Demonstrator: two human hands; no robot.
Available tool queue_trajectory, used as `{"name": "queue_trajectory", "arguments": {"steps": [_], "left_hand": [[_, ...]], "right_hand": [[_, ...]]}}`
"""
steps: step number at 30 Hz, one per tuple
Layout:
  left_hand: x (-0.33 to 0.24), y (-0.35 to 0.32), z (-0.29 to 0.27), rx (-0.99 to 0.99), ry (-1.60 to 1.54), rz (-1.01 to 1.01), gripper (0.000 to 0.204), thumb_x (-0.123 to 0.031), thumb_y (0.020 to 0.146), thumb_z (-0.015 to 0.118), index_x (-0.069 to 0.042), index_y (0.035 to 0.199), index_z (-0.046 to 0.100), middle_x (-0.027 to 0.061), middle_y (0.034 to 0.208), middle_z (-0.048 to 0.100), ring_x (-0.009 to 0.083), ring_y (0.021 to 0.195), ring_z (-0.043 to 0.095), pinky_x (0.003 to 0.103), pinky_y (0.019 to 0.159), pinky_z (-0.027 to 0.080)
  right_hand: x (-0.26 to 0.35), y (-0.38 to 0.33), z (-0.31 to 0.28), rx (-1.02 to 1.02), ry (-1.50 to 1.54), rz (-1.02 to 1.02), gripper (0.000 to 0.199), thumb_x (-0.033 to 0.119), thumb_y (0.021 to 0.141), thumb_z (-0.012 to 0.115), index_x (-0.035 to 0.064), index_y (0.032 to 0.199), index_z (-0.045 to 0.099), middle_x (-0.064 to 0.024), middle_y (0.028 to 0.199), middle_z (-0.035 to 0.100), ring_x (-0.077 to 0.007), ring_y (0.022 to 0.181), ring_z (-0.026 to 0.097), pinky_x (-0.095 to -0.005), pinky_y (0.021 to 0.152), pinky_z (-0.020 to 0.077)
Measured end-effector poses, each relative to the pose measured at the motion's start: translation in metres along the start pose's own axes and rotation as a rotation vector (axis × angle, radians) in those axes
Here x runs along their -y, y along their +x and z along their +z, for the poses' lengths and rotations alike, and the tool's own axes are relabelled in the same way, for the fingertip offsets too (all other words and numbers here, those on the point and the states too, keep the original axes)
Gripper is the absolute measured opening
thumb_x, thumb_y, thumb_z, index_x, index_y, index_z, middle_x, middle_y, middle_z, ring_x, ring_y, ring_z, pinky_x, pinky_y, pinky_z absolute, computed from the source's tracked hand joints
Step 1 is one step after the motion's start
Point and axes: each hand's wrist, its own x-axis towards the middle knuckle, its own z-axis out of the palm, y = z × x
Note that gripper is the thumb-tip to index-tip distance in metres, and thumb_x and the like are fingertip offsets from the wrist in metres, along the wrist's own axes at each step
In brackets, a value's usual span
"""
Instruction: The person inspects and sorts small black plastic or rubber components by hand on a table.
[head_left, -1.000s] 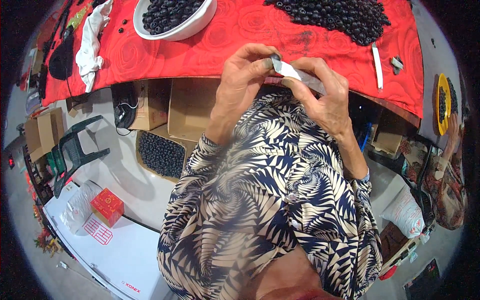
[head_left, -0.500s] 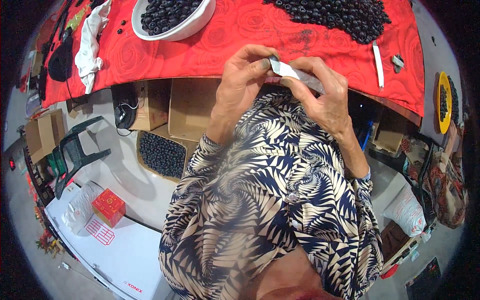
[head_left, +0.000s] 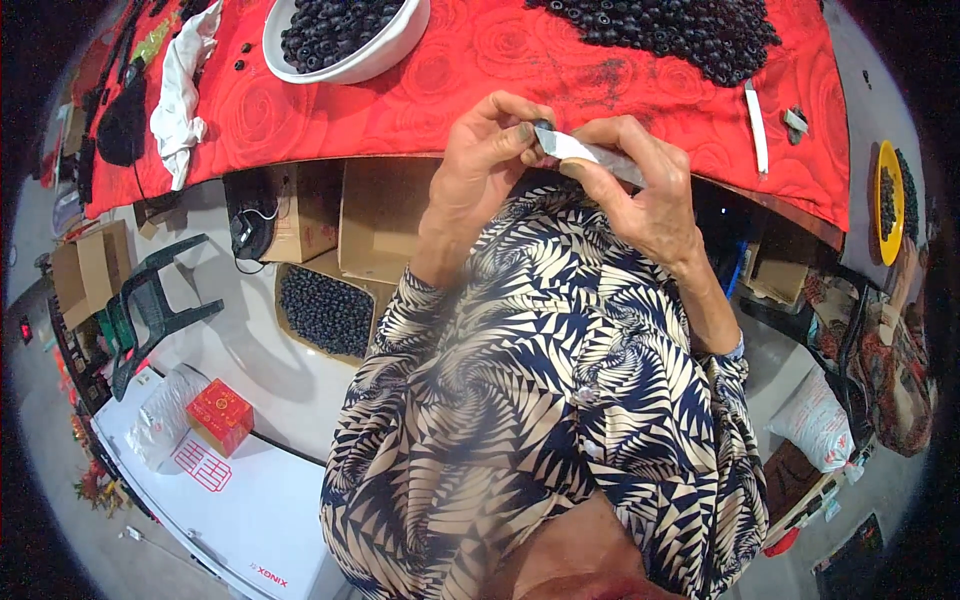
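Note:
Above the near edge of the red rose-patterned cloth [head_left: 480,60], my two hands meet. Thumb and fingers of my left hand [head_left: 475,165] pinch a small round black bead-like piece [head_left: 543,125], mostly covered by the fingertips. My right hand [head_left: 648,195] is closed round a small knife [head_left: 580,150] with a white wrapped body; its grey tip touches or nearly touches the piece. Beyond my hands stand a white bowl [head_left: 405,45] of similar black pieces and a loose heap of black pieces [head_left: 670,35], some showing holes. A second white-handled knife [head_left: 757,130] lies on the right.
A crumpled white cloth [head_left: 178,110] lies at the tabletop's left. Below are a cardboard box of dark pieces [head_left: 325,310], a dark plastic chair [head_left: 165,300] and a white surface [head_left: 230,510] bearing a red box [head_left: 220,418]. A yellow plate [head_left: 888,215] and white sack [head_left: 820,420] are right.
The round black piece now shows more clearly at my left fingertips, beside the knife's tip. My right hand and the knife have shifted slightly left; both hands keep their grips.

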Motion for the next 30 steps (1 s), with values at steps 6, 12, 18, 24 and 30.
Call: {"name": "queue_trajectory", "arguments": {"steps": [6, 12, 18, 24, 30], "left_hand": [[-0.005, -0.001, 0.006, -0.005, 0.118, 0.032, 0.014, 0.0, 0.08, 0.061, 0.001, 0.092, 0.054, 0.0127, 0.09, 0.059, 0.0128, 0.07, 0.054, 0.025, 0.068, 0.048], [-0.001, 0.0, 0.011, 0.046, 0.103, 0.03, 0.013, -0.001, 0.081, 0.061, 0.0, 0.092, 0.055, 0.0136, 0.09, 0.056, 0.0135, 0.073, 0.048, 0.02, 0.061, 0.041], [0.005, 0.0, 0.015, -0.035, 0.004, 0.004, 0.022, -0.003, 0.082, 0.06, 0.004, 0.103, 0.056, 0.0124, 0.09, 0.059, 0.0169, 0.077, 0.055, 0.025, 0.072, 0.046], [0.007, -0.001, 0.007, -0.058, -0.006, -0.004, 0.02, -0.003, 0.084, 0.057, 0.004, 0.103, 0.057, 0.0121, 0.095, 0.058, 0.0187, 0.085, 0.057, 0.025, 0.076, 0.048], [0.007, 0.0, 0.006, -0.085, 0.013, -0.019, 0.02, -0.005, 0.085, 0.057, 0.002, 0.103, 0.056, 0.0113, 0.095, 0.058, 0.0189, 0.087, 0.058, 0.025, 0.076, 0.049]], "right_hand": [[-0.018, 0.008, -0.006, -0.056, -0.045, 0.079, 0.017, 0.008, 0.076, 0.067, -0.0004, 0.088, 0.058, -0.013, 0.074, 0.063, -0.0216, 0.066, 0.064, -0.0295, 0.058, 0.0496], [-0.022, 0.011, -0.019, -0.29, 0.205, 0.161, 0.013, 0.007, 0.082, 0.063, -0.0026, 0.09, 0.058, -0.0064, 0.079, 0.064, -0.009, 0.072, 0.059, -0.0232, 0.064, 0.0482], [-0.026, 0.005, -0.011, -0.281, 0.263, 0.281, 0.014, 0.008, 0.082, 0.063, -0.0023, 0.091, 0.057, -0.0062, 0.08, 0.064, -0.0099, 0.076, 0.06, -0.023, 0.068, 0.0479], [-0.024, 0.002, -0.005, -0.229, 0.338, 0.311, 0.015, 0.009, 0.082, 0.063, -0.0025, 0.09, 0.057, -0.0062, 0.082, 0.064, -0.0105, 0.078, 0.06, -0.0236, 0.071, 0.0482], [-0.023, 0.0, -0.004, -0.204, 0.326, 0.33, 0.014, 0.007, 0.081, 0.063, -0.0027, 0.09, 0.057, -0.0064, 0.081, 0.063, -0.0109, 0.078, 0.06, -0.0239, 0.071, 0.0482]]}}
